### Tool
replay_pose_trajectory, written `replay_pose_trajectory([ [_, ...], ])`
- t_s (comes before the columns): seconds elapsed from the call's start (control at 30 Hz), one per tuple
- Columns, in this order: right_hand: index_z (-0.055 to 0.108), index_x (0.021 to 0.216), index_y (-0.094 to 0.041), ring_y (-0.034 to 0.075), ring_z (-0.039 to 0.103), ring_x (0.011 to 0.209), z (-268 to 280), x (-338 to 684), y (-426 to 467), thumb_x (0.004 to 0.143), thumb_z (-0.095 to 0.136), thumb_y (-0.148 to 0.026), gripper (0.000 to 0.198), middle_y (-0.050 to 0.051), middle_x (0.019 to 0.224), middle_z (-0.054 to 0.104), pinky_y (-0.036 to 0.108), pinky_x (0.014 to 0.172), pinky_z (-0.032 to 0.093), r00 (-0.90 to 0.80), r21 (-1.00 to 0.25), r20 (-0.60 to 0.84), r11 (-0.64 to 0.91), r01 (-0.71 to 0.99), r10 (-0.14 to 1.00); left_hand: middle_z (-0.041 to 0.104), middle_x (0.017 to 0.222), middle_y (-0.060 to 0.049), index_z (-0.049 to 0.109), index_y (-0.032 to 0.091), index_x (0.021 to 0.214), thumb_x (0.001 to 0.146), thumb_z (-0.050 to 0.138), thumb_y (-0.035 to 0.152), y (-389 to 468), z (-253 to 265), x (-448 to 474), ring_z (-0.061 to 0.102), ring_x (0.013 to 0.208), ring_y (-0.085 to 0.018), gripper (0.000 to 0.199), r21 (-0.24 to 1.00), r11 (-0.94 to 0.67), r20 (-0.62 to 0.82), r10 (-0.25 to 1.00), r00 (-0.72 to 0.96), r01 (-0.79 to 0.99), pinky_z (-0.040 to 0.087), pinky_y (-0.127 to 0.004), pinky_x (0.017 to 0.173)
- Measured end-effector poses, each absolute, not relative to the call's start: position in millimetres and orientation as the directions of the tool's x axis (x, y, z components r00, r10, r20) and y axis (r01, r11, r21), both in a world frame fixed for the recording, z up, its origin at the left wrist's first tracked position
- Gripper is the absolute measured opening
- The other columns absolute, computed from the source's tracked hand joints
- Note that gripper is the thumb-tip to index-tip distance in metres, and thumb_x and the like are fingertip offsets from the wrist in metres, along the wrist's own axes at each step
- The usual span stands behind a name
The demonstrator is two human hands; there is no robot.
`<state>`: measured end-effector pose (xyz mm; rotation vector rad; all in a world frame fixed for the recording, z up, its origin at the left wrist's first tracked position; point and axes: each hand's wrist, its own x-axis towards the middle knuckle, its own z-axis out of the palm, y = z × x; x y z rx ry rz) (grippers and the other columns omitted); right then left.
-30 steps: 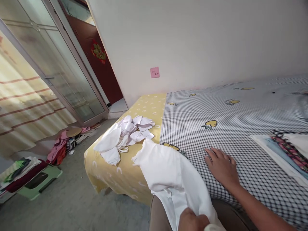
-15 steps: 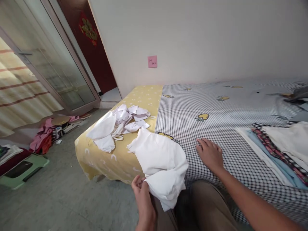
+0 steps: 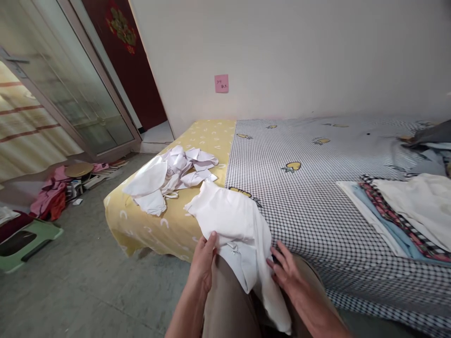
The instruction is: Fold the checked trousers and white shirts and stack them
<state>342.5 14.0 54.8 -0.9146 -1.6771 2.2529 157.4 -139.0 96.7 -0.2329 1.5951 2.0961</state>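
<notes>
A white shirt (image 3: 232, 216) lies partly on the bed and partly over my knees, its fabric rumpled and a long sleeve-like strip hanging down at the right. My left hand (image 3: 205, 253) pinches the shirt's left edge, thumb on top and fingers underneath. On the other side, my right hand (image 3: 285, 267) has its fingers apart, with the fingertips at the shirt's right edge. Just beyond, a loose heap of white and pale lilac cloth (image 3: 176, 169) rests on the yellow sheet (image 3: 141, 234).
At right, a stack of folded clothes (image 3: 398, 216) lies on the checked sheet (image 3: 275, 202). Dark cloth (image 3: 430, 136) is behind it. A pink note (image 3: 221, 83) is on the wall. Left on the floor stand a green stool (image 3: 31, 241) and a pile of pink and red things (image 3: 52, 192).
My right hand has come from the checked sheet to the shirt's right edge. My left hand has moved up its left edge. The lower part of the shirt has unfolded, and the strip now hangs down.
</notes>
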Motion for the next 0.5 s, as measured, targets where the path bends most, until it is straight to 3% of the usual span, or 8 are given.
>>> replay_pose_trajectory([
  [0.13,0.007,0.163,-0.031,0.034,0.046,0.140,-1,352,-17,0.058,0.086,-0.065,0.135,0.016,0.165,0.029,0.047,0.113,0.038,-0.784,-0.846,-0.453,-0.482,0.227,0.424,0.078,0.103,-0.007,0.074,0.017,0.095,0.054,0.092,0.044,-136,116,161,0.067,0.086,-0.018,0.052,0.826,-0.327,-0.381,0.275,-0.883,-0.459,0.052,-0.027,0.077],
  [0.27,0.003,0.163,-0.020,0.033,0.045,0.141,-23,349,-28,0.047,0.093,-0.053,0.150,0.019,0.157,0.044,0.044,0.115,0.035,-0.754,-0.683,-0.617,-0.632,0.367,0.228,0.077,0.110,-0.006,0.074,0.019,0.106,0.068,0.086,0.034,-148,121,161,0.069,0.086,-0.015,0.043,0.757,-0.416,-0.389,0.333,-0.859,-0.504,0.056,-0.024,0.073],
  [0.37,0.031,0.158,-0.025,0.033,0.048,0.139,-8,341,-30,0.051,0.092,-0.050,0.125,0.013,0.149,0.056,0.047,0.116,0.034,-0.821,-0.634,-0.559,-0.699,0.330,0.119,0.075,0.116,-0.004,0.073,0.022,0.107,0.077,0.079,0.029,-163,114,158,0.069,0.090,-0.014,0.031,0.742,-0.401,-0.449,0.298,-0.842,-0.538,0.058,-0.023,0.074],
  [0.43,0.053,0.144,-0.026,0.032,0.053,0.135,7,334,-28,0.058,0.089,-0.054,0.097,0.009,0.138,0.066,0.048,0.117,0.034,-0.863,-0.641,-0.478,-0.737,0.216,0.163,0.075,0.120,-0.004,0.074,0.022,0.106,0.082,0.074,0.028,-173,109,156,0.069,0.101,-0.015,0.025,0.762,-0.367,-0.478,0.235,-0.846,-0.533,0.057,-0.022,0.079],
  [0.5,0.065,0.131,-0.023,0.031,0.058,0.129,21,330,-21,0.064,0.087,-0.054,0.078,0.008,0.127,0.073,0.048,0.117,0.035,-0.854,-0.639,-0.445,-0.764,0.093,0.269,0.074,0.122,-0.005,0.075,0.021,0.105,0.084,0.072,0.030,-180,106,156,0.065,0.116,-0.018,0.024,0.798,-0.333,-0.471,0.175,-0.865,-0.502,0.056,-0.023,0.089],
])
